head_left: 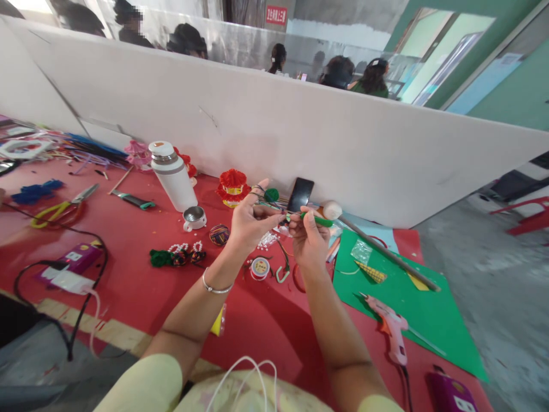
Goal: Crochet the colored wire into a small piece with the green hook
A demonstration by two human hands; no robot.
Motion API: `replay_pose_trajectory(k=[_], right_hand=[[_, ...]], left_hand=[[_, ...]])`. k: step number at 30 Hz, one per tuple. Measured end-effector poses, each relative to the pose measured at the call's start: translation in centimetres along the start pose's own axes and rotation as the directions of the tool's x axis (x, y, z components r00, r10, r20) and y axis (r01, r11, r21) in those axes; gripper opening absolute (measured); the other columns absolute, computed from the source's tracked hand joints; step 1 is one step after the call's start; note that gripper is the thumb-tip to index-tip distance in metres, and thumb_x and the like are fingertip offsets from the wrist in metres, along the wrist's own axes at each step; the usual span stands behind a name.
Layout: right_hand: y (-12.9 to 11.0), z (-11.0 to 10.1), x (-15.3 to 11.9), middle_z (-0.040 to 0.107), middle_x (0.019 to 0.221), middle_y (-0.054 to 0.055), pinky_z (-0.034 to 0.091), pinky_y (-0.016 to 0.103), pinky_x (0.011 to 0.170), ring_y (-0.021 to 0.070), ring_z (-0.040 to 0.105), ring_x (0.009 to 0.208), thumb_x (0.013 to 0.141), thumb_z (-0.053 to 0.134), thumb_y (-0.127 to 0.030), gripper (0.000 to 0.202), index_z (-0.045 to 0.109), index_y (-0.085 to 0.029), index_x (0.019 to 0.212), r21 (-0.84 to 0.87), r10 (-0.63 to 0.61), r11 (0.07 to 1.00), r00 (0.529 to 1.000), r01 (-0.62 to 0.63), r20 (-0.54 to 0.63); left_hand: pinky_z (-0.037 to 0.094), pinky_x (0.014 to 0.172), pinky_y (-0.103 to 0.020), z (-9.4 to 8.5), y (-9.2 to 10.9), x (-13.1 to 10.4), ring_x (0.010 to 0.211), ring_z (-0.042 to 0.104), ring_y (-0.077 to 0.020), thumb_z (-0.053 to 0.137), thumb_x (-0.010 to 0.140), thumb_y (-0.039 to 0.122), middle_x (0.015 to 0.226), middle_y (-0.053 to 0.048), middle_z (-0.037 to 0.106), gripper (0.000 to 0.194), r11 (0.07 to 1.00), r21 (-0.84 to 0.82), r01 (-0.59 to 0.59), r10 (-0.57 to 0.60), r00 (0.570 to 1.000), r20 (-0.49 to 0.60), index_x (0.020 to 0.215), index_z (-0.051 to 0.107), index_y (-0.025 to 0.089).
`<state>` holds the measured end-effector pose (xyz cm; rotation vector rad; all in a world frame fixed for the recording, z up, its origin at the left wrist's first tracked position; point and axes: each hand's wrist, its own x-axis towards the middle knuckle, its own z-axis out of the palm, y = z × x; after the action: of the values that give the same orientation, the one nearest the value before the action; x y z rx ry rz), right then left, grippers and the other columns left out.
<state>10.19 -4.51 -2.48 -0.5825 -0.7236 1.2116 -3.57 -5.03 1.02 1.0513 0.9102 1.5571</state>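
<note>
My right hand grips a crochet hook by its green handle, the thin metal end pointing left. Opposite it, my left hand pinches a small piece of dark yarn work at the hook's tip. Dark yarn also runs over the raised fingers of that hand. Just behind the hands lies a ball of green yarn. Below them on the table are a spool of thread and loose white beads. A multicoloured yarn ball rests left of my left wrist.
A white thermos and its cup stand to the left, with scissors farther out. On the right are a glue gun, a rod and green sheet. A phone leans near the white partition.
</note>
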Motion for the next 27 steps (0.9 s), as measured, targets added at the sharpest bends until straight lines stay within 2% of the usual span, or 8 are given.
replay_pose_trajectory(k=[6, 13, 18, 22, 24, 27], right_hand=[[0.0, -0.2, 0.2, 0.082, 0.074, -0.004, 0.059, 0.018, 0.055, 0.0078, 0.071, 0.059, 0.080, 0.094, -0.048, 0.032, 0.080, -0.025, 0.097, -0.003, 0.050, 0.999, 0.999, -0.050, 0.000], [0.1, -0.3, 0.2, 0.082, 0.075, -0.003, 0.059, 0.021, 0.054, 0.0096, 0.071, 0.059, 0.079, 0.094, -0.051, 0.035, 0.080, -0.024, 0.098, -0.015, 0.065, 0.998, 0.998, -0.065, -0.006], [0.3, -0.2, 0.6, 0.081, 0.075, -0.003, 0.056, 0.019, 0.051, 0.0084, 0.069, 0.057, 0.079, 0.092, -0.050, 0.035, 0.078, -0.023, 0.098, 0.007, 0.149, 0.989, 0.988, -0.149, -0.040], [-0.1, -0.7, 0.6, 0.080, 0.073, -0.003, 0.053, 0.021, 0.048, 0.0105, 0.068, 0.056, 0.074, 0.094, -0.049, 0.035, 0.076, -0.024, 0.091, -0.055, 0.179, 0.982, 0.984, -0.178, 0.008], [-0.4, -1.0, 0.5, 0.078, 0.070, -0.004, 0.050, 0.021, 0.046, 0.0109, 0.066, 0.054, 0.075, 0.094, -0.051, 0.034, 0.073, -0.025, 0.084, -0.118, 0.173, 0.979, 0.982, -0.163, 0.079], [-0.8, -1.2, 0.1, 0.070, 0.063, -0.006, 0.043, 0.020, 0.045, 0.0083, 0.057, 0.049, 0.084, 0.088, -0.054, 0.033, 0.073, -0.025, 0.082, -0.252, 0.046, 0.968, 0.990, -0.011, 0.133]], left_hand=[[0.056, 0.062, -0.023, 0.1, -0.1, 0.0, 0.062, 0.070, -0.0123, 0.092, 0.065, 0.018, 0.072, 0.003, 0.079, 0.117, 1.000, 0.005, -0.002, 0.002, 1.000, 0.005, 0.172, 0.044, 0.018], [0.054, 0.061, -0.024, 0.0, -0.3, -0.1, 0.061, 0.068, -0.0127, 0.093, 0.067, 0.018, 0.071, 0.002, 0.079, 0.114, 0.999, 0.033, -0.031, 0.031, 1.000, -0.003, 0.171, 0.047, 0.018], [0.052, 0.057, -0.023, 0.1, -0.6, -0.1, 0.060, 0.067, -0.0124, 0.092, 0.068, 0.017, 0.074, 0.002, 0.080, 0.112, 0.994, 0.075, -0.084, 0.086, 0.996, -0.026, 0.170, 0.047, 0.020], [0.051, 0.056, -0.022, 0.0, -0.1, -0.1, 0.058, 0.066, -0.0111, 0.093, 0.067, 0.017, 0.071, 0.003, 0.078, 0.112, 0.999, 0.024, -0.035, 0.035, 0.999, 0.002, 0.170, 0.048, 0.018], [0.052, 0.057, -0.021, -0.1, 0.3, -0.1, 0.059, 0.067, -0.0113, 0.093, 0.066, 0.017, 0.068, 0.004, 0.076, 0.113, 1.000, -0.019, 0.001, 0.000, 0.999, 0.037, 0.170, 0.048, 0.017], [0.053, 0.059, -0.022, -0.2, 0.6, -0.1, 0.061, 0.070, -0.0125, 0.094, 0.064, 0.015, 0.068, 0.004, 0.076, 0.119, 0.998, -0.064, 0.027, -0.022, 0.997, 0.072, 0.171, 0.044, 0.017]])
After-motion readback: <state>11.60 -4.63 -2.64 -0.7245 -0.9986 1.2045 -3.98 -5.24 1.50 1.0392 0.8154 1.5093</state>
